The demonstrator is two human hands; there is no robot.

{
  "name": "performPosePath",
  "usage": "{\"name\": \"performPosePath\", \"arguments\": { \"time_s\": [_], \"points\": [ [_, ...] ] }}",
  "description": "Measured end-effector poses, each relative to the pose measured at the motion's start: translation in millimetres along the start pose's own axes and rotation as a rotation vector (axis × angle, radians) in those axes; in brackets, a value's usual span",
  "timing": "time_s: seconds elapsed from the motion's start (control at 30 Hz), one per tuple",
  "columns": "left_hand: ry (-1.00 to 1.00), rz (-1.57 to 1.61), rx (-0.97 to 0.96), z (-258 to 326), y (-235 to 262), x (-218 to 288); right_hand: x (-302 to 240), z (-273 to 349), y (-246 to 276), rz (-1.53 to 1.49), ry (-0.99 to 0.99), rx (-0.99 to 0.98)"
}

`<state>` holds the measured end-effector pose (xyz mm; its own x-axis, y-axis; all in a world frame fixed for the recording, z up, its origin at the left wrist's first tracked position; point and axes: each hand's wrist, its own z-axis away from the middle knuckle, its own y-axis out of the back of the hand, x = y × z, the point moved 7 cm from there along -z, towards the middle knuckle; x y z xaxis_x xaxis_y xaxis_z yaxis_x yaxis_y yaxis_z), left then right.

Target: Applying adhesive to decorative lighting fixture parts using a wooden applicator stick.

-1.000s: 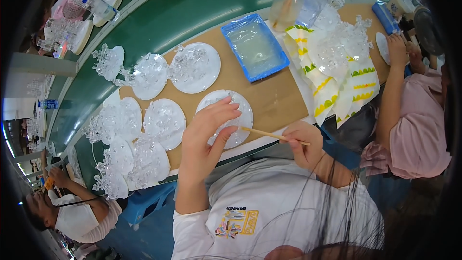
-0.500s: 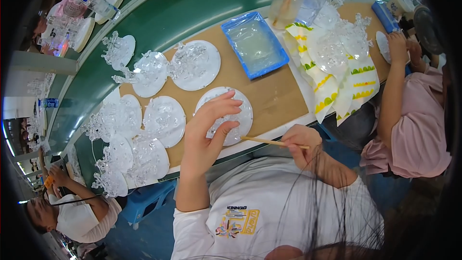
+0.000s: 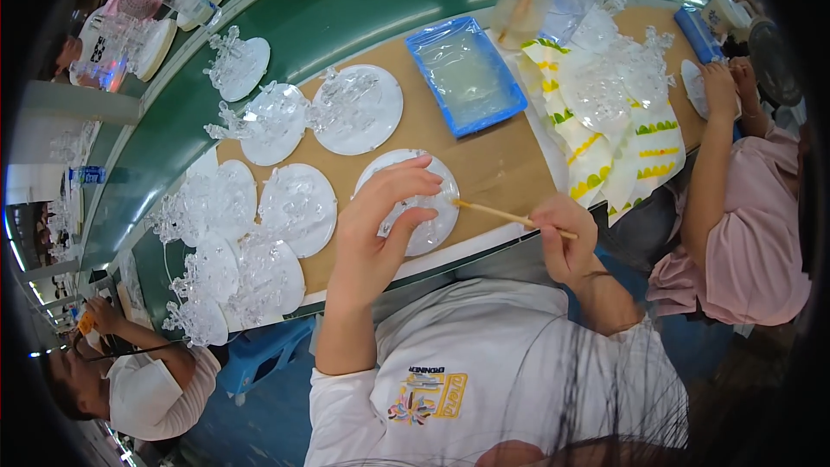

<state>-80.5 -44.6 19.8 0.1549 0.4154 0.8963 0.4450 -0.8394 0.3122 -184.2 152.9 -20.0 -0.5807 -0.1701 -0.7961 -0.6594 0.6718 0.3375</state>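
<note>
My right hand (image 3: 566, 236) is closed around a thin wooden stick (image 3: 510, 216). The stick points left, and its tip appears at the right rim of a round white disc (image 3: 437, 229) bearing clear plastic pieces. Over that disc's left part curves my left hand (image 3: 380, 216), thumb and fingers apart. Part of the disc shows through the gap between them. Whether its fingertips touch the clear pieces cannot be made out, and the hand hides the disc's left side.
More white discs with clear pieces (image 3: 298, 212) lie to the left. Beyond my hands sits a blue-rimmed tray (image 3: 467, 78) with pale contents. Two bottles (image 3: 523, 0) stand behind a patterned cloth (image 3: 575, 134) bearing clear pieces. A co-worker in pink (image 3: 739, 216) sits at the right.
My right hand has moved a little right and away from me. The stick's tip has gone from the disc's near edge to its right rim. My left hand stays nearly in place.
</note>
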Motion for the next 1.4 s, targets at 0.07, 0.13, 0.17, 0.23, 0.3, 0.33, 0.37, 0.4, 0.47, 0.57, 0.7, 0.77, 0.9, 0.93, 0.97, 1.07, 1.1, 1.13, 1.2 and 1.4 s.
{"name": "performPosePath", "arguments": {
  "time_s": [0.07, 0.13, 0.17, 0.23, 0.3, 0.33, 0.37, 0.4, 0.47, 0.57, 0.7, 0.77, 0.9, 0.93, 0.97, 1.07, 1.1, 1.13, 1.2, 1.4],
  "points": [
    [0.031, -0.030, 0.060, 1, 2, -1, -2, 7, -4, -0.036, 0.012, 0.028],
    [0.021, -0.102, 0.112, 2, 2, -1, -6, 12, -10, -0.070, 0.025, 0.059],
    [0.008, -0.170, 0.163, 2, 3, 1, -10, 12, -14, -0.098, 0.022, 0.039],
    [0.012, -0.169, 0.199, 2, 2, 1, -13, 14, -15, -0.122, 0.018, 0.022],
    [0.019, -0.178, 0.239, 5, 4, 0, -8, 18, -20, -0.085, -0.003, -0.077],
    [0.043, -0.184, 0.224, 5, 3, -1, -6, 18, -22, -0.086, -0.001, -0.077],
    [0.066, -0.189, 0.209, 5, 3, -1, -3, 15, -18, -0.076, 0.008, 0.008],
    [0.065, -0.190, 0.209, 5, 3, -1, -1, 12, -13, -0.066, 0.018, 0.092],
    [0.071, -0.184, 0.201, 4, 4, -1, -3, 4, -15, -0.045, -0.009, 0.064],
    [0.074, -0.192, 0.199, 4, 4, -3, 1, -6, -17, -0.024, -0.053, 0.004],
    [0.055, -0.218, 0.211, 3, 6, 4, 1, -1, -11, -0.032, -0.071, -0.065],
    [0.077, -0.217, 0.207, 4, 6, 3, -6, 11, -10, -0.048, -0.030, -0.078],
    [0.084, -0.218, 0.219, 4, 4, 0, -23, 19, -31, -0.039, 0.108, -0.064],
    [0.037, -0.235, 0.245, 4, 4, 1, -22, 22, -37, -0.009, 0.135, -0.057],
    [-0.009, -0.255, 0.274, 5, 6, 3, -18, 28, -41, -0.007, 0.136, -0.057],
    [0.036, -0.270, 0.307, 7, 8, -1, -15, 35, -50, -0.037, 0.097, -0.130],
    [0.036, -0.269, 0.307, 8, 9, -1, -24, 29, -50, 0.018, 0.153, -0.131],
    [0.007, -0.327, 0.332, 9, 11, 3, -30, 26, -51, 0.074, 0.208, -0.133],
    [-0.024, -0.386, 0.360, 11, 15, 10, -30, 30, -43, 0.071, 0.205, -0.115],
    [0.032, -0.510, 0.378, 18, 23, 14, -26, 21, -43, 0.052, 0.029, -0.046]
  ]
}}
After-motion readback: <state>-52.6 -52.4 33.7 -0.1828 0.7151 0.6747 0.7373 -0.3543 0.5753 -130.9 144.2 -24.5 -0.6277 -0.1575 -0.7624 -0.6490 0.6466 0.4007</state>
